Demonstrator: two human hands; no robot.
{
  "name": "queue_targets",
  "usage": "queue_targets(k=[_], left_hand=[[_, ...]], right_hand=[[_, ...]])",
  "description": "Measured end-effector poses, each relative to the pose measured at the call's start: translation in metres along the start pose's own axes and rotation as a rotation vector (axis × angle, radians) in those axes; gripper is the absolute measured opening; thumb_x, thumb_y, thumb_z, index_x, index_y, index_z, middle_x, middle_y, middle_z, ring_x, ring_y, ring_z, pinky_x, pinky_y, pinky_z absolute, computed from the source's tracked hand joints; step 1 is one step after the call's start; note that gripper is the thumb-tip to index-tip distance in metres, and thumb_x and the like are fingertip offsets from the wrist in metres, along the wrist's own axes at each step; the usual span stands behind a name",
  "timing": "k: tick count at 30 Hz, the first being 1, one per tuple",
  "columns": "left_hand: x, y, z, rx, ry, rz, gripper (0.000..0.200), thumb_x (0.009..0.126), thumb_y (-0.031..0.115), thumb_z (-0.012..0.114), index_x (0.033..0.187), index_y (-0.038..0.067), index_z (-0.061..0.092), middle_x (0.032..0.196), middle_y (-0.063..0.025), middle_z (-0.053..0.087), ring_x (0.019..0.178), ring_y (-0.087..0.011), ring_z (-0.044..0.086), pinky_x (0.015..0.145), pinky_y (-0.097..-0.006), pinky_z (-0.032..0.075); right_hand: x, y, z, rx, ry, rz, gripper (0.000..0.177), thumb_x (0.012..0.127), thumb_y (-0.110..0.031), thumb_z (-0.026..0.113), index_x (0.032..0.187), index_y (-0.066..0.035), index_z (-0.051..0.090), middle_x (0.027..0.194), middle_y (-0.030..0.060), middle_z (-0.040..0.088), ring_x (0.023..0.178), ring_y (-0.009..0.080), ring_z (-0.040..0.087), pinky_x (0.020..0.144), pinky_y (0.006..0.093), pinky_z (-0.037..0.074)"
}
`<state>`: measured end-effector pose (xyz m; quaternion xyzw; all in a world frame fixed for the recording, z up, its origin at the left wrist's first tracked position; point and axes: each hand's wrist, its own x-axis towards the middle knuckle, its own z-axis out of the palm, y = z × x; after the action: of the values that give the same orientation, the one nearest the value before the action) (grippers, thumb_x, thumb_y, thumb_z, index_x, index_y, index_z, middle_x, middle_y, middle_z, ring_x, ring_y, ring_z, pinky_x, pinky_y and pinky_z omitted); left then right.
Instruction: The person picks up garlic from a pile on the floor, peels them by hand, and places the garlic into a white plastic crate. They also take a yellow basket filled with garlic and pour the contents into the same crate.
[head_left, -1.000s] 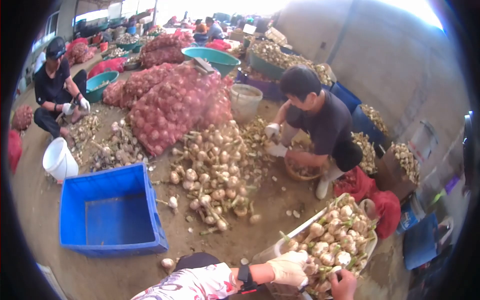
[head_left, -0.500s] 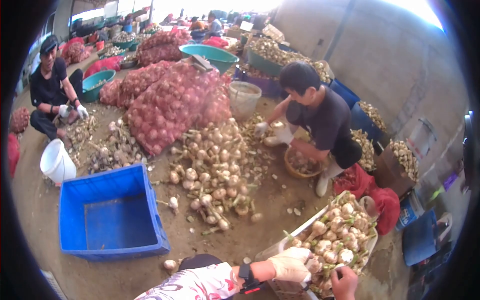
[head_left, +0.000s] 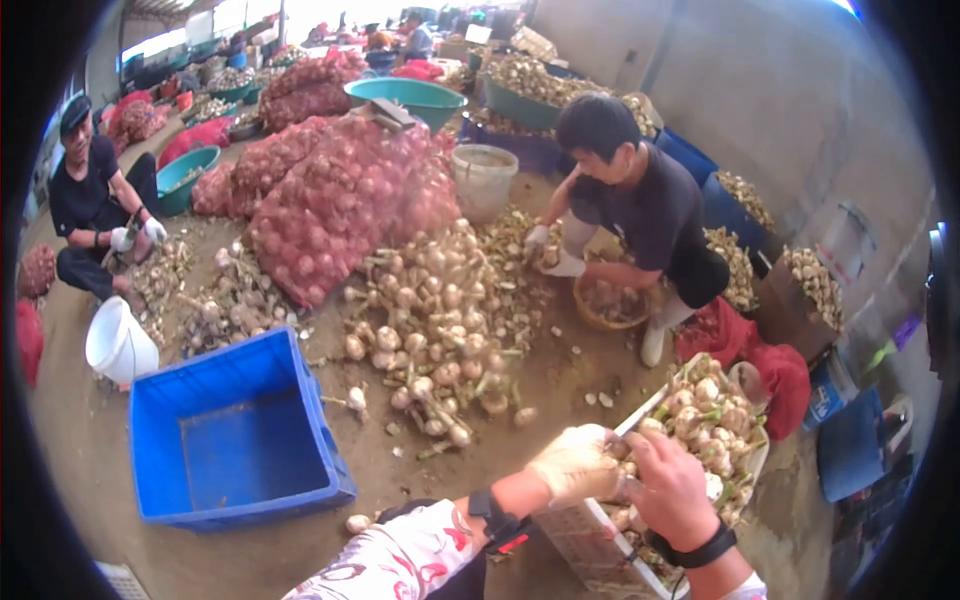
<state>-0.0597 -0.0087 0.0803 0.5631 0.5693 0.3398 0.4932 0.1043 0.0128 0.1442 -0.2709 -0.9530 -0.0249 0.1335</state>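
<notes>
My left hand (head_left: pixel 577 464), in a pale glove, is closed at the near edge of a white crate (head_left: pixel 590 550) full of garlic bulbs (head_left: pixel 705 415). What its fingers hold is hidden. Against its fingertips is my bare right hand (head_left: pixel 672 487), fingers bent and closed, with a black band on the wrist. Anything between the two hands is too small to make out.
An empty blue crate (head_left: pixel 240 440) stands at the left, beside a white bucket (head_left: pixel 120 340). Loose garlic (head_left: pixel 430 320) is heaped mid-floor before red net sacks (head_left: pixel 330 200). One person (head_left: pixel 640 200) crouches over a basket (head_left: pixel 612 302); another (head_left: pixel 98 190) sits far left.
My right hand has come up and inward from the lower right to meet my left hand. My left hand has risen slightly. The view has shifted a little.
</notes>
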Motion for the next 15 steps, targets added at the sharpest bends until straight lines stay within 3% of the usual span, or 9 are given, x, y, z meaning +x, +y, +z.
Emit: queue_targets(k=[3, 5, 7, 9, 10, 12, 13, 15], left_hand=[[0.011, -0.011, -0.007, 0.009, -0.002, -0.023, 0.060, 0.073, 0.039, 0.068, 0.119, 0.002, 0.062, 0.111, -0.0238, 0.065, 0.106, -0.0334, 0.063, 0.092, -0.0370, 0.049], [0.011, -0.022, -0.004, 0.075, 0.281, 0.007, 0.053, 0.074, 0.039, 0.066, 0.111, 0.000, 0.064, 0.109, -0.0235, 0.065, 0.104, -0.0346, 0.063, 0.091, -0.0381, 0.049], [0.013, -0.016, -0.003, 0.125, 0.345, 0.022, 0.049, 0.075, 0.038, 0.064, 0.105, 0.000, 0.065, 0.110, -0.0225, 0.065, 0.103, -0.0342, 0.063, 0.090, -0.0382, 0.049], [0.023, 0.008, -0.002, 0.246, 0.037, 0.158, 0.046, 0.076, 0.036, 0.065, 0.106, 0.001, 0.065, 0.108, -0.0205, 0.066, 0.100, -0.0340, 0.064, 0.088, -0.0372, 0.050], [0.036, 0.001, 0.009, 0.401, 0.058, 0.336, 0.039, 0.076, 0.031, 0.064, 0.103, 0.002, 0.066, 0.098, -0.0194, 0.067, 0.092, -0.0337, 0.065, 0.083, -0.0366, 0.052], [0.048, 0.021, 0.023, 0.492, 0.026, 0.579, 0.029, 0.075, 0.028, 0.065, 0.089, 0.003, 0.066, 0.084, -0.0177, 0.067, 0.081, -0.0322, 0.066, 0.075, -0.0360, 0.052], [0.054, 0.026, 0.038, 0.436, 0.022, 0.580, 0.030, 0.072, 0.030, 0.067, 0.084, 0.002, 0.067, 0.079, -0.0183, 0.066, 0.078, -0.0331, 0.065, 0.073, -0.0371, 0.052], [0.065, 0.055, 0.066, 0.360, -0.081, 0.362, 0.032, 0.071, 0.032, 0.066, 0.080, 0.001, 0.068, 0.074, -0.0213, 0.065, 0.076, -0.0357, 0.065, 0.069, -0.0391, 0.052]], right_hand=[[0.007, -0.007, 0.011, -0.198, -0.249, -0.029, 0.032, 0.077, -0.010, 0.056, 0.108, -0.004, 0.059, 0.091, 0.0088, 0.059, 0.079, 0.0242, 0.060, 0.066, 0.0382, 0.049], [0.004, -0.016, 0.008, -0.119, -0.156, -0.028, 0.030, 0.077, -0.009, 0.055, 0.106, -0.003, 0.058, 0.089, 0.0092, 0.058, 0.079, 0.0246, 0.059, 0.065, 0.0383, 0.047], [0.011, -0.019, 0.016, -0.082, -0.002, -0.070, 0.032, 0.076, -0.009, 0.056, 0.107, -0.002, 0.058, 0.089, 0.0099, 0.058, 0.082, 0.0254, 0.058, 0.066, 0.0388, 0.047], [0.012, -0.011, 0.022, -0.164, -0.023, 0.009, 0.032, 0.077, -0.010, 0.056, 0.107, -0.002, 0.057, 0.089, 0.0102, 0.058, 0.084, 0.0264, 0.057, 0.069, 0.0393, 0.046], [0.010, -0.003, 0.017, -0.175, 0.006, 0.010, 0.050, 0.065, -0.014, 0.070, 0.110, 0.000, 0.056, 0.089, 0.0116, 0.059, 0.084, 0.0305, 0.057, 0.072, 0.0422, 0.047], [-0.006, 0.014, -0.001, -0.134, 0.010, 0.031, 0.057, 0.060, -0.018, 0.075, 0.109, 0.001, 0.056, 0.086, 0.0126, 0.060, 0.081, 0.0320, 0.059, 0.072, 0.0425, 0.046], [-0.020, 0.028, -0.003, -0.110, 0.026, 0.036, 0.060, 0.057, -0.020, 0.077, 0.110, 0.001, 0.056, 0.085, 0.0134, 0.060, 0.079, 0.0328, 0.059, 0.071, 0.0426, 0.046], [-0.048, 0.050, -0.014, -0.163, 0.035, 0.110, 0.066, 0.053, -0.018, 0.080, 0.111, 0.003, 0.056, 0.083, 0.0151, 0.060, 0.077, 0.0350, 0.060, 0.069, 0.0431, 0.047]])
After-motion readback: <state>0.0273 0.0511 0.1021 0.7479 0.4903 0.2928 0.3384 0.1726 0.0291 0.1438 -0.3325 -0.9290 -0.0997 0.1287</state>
